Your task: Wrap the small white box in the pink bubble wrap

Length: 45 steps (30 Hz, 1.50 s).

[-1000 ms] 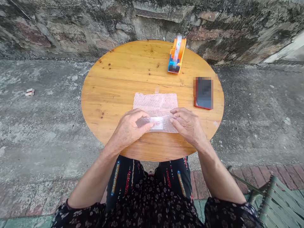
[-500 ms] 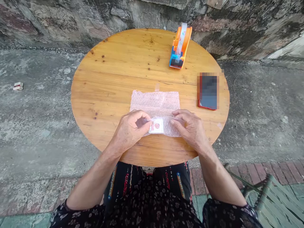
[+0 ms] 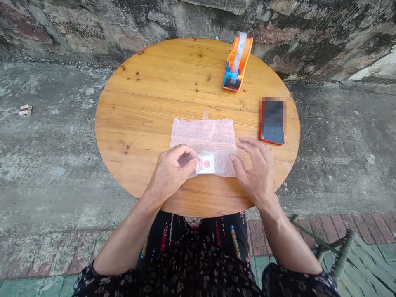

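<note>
A sheet of pinkish bubble wrap [image 3: 204, 134] lies spread on the round wooden table, a small strip of clear tape [image 3: 206, 114] at its far edge. On its near part rests a small white packet [image 3: 209, 164] with red print, apparently beneath a layer of the wrap. My left hand [image 3: 176, 167] pinches the edge of the bubble wrap beside the packet's left side, thumb against forefinger. My right hand [image 3: 255, 167] is at the wrap's right edge, fingers apart and holding nothing; whether its thumb touches the wrap I cannot tell.
An orange and blue tape dispenser [image 3: 237, 62] stands at the far right of the wooden table [image 3: 139, 107]. A phone in a red case [image 3: 272, 121] lies near the right edge. Behind is a stone wall [image 3: 123, 24]; a green chair [image 3: 355, 260] is at lower right.
My right hand has let go of the bubble wrap, opened and moved a little to the right. My left hand keeps its pinch. The view has shifted slightly.
</note>
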### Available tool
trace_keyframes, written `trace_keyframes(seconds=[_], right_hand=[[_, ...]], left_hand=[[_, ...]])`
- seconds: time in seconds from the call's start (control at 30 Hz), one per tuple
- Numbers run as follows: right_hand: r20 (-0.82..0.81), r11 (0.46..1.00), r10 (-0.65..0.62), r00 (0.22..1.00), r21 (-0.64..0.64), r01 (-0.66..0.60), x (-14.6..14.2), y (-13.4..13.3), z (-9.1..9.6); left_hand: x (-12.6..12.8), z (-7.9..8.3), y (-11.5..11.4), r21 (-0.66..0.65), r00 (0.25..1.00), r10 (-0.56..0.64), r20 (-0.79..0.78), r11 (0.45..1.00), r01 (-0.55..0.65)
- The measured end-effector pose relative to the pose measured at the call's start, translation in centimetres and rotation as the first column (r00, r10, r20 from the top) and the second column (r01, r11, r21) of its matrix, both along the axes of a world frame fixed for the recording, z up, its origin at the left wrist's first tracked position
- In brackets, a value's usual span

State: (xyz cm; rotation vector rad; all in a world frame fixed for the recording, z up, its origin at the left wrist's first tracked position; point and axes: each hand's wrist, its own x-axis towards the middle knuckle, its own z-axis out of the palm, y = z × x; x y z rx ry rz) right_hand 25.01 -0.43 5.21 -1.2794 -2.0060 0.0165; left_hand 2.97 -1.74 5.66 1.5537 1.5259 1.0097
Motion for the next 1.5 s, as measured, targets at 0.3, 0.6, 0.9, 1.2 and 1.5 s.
trace_keyframes(seconds=[0.3, 0.6, 0.9, 1.2, 1.5], right_hand=[[0.213, 0.944, 0.325, 0.921, -0.014, -0.330, -3.6, -3.1, 0.3], [0.279, 0.929, 0.360, 0.890, -0.022, -0.369, -3.7, -1.9, -0.5], [0.342, 0.934, 0.352, 0.871, -0.063, -0.352, -3.7, -1.7, 0.2], [0.378, 0.933, 0.354, 0.855, -0.076, -0.352, -3.9, -1.5, 0.8], [0.381, 0.929, 0.360, 0.852, -0.067, -0.363, -3.8, -1.4, 0.4]], left_hand=[[-0.1, -0.1, 0.0, 0.057, 0.999, 0.011, -0.047, 0.998, -0.009], [-0.6, -0.2, 0.2, 0.071, 0.997, -0.016, -0.076, 0.997, 0.021], [-3.2, -0.5, 0.1, -0.054, 0.998, 0.024, -0.056, 0.998, -0.027], [-5.2, 0.0, -4.1, 0.053, 0.915, 0.380, -0.137, 0.925, -0.376], [-2.1, 0.5, -9.4, -0.682, 0.579, 0.555, 0.597, 0.732, 0.001]])
